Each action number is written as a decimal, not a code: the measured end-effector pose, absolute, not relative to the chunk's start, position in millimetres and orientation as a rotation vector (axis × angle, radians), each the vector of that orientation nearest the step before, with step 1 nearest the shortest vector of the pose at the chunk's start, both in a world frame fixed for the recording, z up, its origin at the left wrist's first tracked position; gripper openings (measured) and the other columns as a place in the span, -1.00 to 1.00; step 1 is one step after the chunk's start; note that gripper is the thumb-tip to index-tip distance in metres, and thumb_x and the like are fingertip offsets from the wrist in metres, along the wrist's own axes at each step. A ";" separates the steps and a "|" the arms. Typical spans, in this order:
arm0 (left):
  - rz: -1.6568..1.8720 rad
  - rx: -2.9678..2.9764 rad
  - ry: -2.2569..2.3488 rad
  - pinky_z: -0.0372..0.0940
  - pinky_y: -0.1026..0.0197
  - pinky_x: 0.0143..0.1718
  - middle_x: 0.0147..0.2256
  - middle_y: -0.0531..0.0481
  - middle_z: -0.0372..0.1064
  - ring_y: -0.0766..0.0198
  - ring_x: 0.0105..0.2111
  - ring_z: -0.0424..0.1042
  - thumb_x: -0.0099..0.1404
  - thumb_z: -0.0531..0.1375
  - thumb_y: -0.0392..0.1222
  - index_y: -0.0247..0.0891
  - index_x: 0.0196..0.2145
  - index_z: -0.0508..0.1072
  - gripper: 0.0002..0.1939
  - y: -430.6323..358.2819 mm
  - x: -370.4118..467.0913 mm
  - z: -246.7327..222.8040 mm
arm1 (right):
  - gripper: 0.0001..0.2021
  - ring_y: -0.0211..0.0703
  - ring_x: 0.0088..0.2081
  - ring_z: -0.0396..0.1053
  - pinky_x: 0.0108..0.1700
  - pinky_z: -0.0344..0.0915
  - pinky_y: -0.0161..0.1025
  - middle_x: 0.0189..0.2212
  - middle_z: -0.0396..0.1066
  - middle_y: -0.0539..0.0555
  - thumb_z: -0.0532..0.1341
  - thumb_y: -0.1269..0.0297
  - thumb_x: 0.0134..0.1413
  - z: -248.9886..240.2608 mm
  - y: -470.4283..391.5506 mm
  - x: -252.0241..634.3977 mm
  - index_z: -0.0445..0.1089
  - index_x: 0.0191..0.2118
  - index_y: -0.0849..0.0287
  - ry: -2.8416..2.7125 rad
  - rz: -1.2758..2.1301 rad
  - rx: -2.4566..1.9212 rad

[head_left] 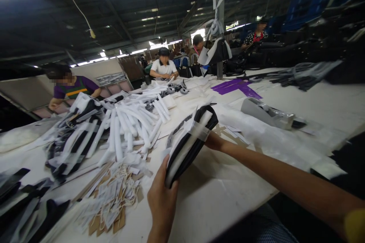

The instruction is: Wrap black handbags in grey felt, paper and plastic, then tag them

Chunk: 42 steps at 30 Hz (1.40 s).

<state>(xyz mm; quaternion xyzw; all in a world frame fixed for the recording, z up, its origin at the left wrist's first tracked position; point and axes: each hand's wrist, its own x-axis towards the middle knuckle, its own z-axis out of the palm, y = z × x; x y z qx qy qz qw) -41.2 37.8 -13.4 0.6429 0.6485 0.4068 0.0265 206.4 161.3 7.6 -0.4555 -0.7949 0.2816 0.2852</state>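
Between my two hands is a curved black padded strap [179, 161] with a white strip along its middle and a translucent band around its upper part. It is held tilted above the table. My left hand [162, 197] grips its lower end, thumb along the side. At the upper end, my right hand [213, 141] holds it from behind; most of those fingers are hidden by the strap. A thin grey-and-white curved strip [178, 125] shows just behind the upper part, and I cannot tell whether it is attached.
White foam tubes [128, 121] are heaped left of centre on the white table [196, 212]. Tags with strings [114, 197] lie nearer me. Black-and-white straps [76, 140] pile up at left. Purple sheet [236, 87] and white wrapping [268, 140] lie right. Several people sit beyond.
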 end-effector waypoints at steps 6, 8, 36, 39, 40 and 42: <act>1.300 1.982 1.959 0.37 0.11 0.11 0.20 0.12 0.35 0.09 0.16 0.39 0.23 0.21 -0.35 0.07 0.29 0.22 -0.29 41.2 -39.3 -13.6 | -0.71 0.17 -0.02 0.37 0.05 0.33 0.06 -0.09 0.47 0.22 0.28 0.25 0.16 -6.2 89.1 248.5 0.49 -0.01 0.19 -2.415 0.551 -1.342; 1.307 1.960 1.969 0.37 0.12 0.09 0.18 0.12 0.37 0.10 0.15 0.40 0.25 0.23 -0.32 0.08 0.28 0.24 -0.32 44.1 -38.5 -9.1 | -0.82 0.08 -0.11 0.39 -0.07 0.35 -0.04 -0.19 0.47 0.18 0.22 0.39 0.19 -6.0 72.1 247.4 0.51 -0.11 0.18 -2.482 0.381 -1.420; 1.318 2.500 1.930 0.39 0.18 0.04 0.17 0.00 0.38 0.14 0.09 0.46 0.28 0.18 -0.42 -0.07 0.30 0.22 -0.33 44.1 -38.3 -14.0 | -0.75 -0.08 -0.06 0.46 0.00 0.42 -0.13 -0.10 0.52 0.20 0.10 0.28 0.39 -23.4 66.0 197.1 0.44 0.02 0.23 -2.230 0.352 -0.463; 1.276 2.771 1.772 0.35 0.20 0.09 0.15 0.00 0.40 0.19 0.11 0.44 0.35 0.06 -0.46 -0.14 0.25 0.31 -0.44 31.1 -32.7 -28.2 | -0.80 -0.13 -0.17 0.46 -0.14 0.43 -0.21 -0.18 0.52 0.18 0.12 0.31 0.38 13.8 55.2 210.5 0.42 -0.01 0.22 -2.192 0.283 -0.329; 1.260 2.868 1.712 0.34 0.21 0.09 0.14 0.01 0.42 0.20 0.10 0.44 0.38 0.03 -0.45 -0.15 0.23 0.34 -0.48 27.1 -31.0 -31.7 | -0.82 -0.14 -0.18 0.46 -0.15 0.42 -0.22 -0.20 0.52 0.17 0.13 0.34 0.37 26.5 56.9 212.8 0.42 -0.03 0.21 -2.188 0.265 -0.323; 1.223 3.009 1.622 0.34 0.21 0.08 0.12 0.02 0.44 0.21 0.10 0.44 0.44 -0.02 -0.42 -0.14 0.20 0.38 -0.53 20.7 -27.5 -37.0 | -0.86 -0.16 -0.18 0.45 -0.12 0.41 -0.23 -0.22 0.52 0.14 0.14 0.37 0.35 47.4 72.7 213.0 0.44 -0.08 0.19 -2.186 0.256 -0.403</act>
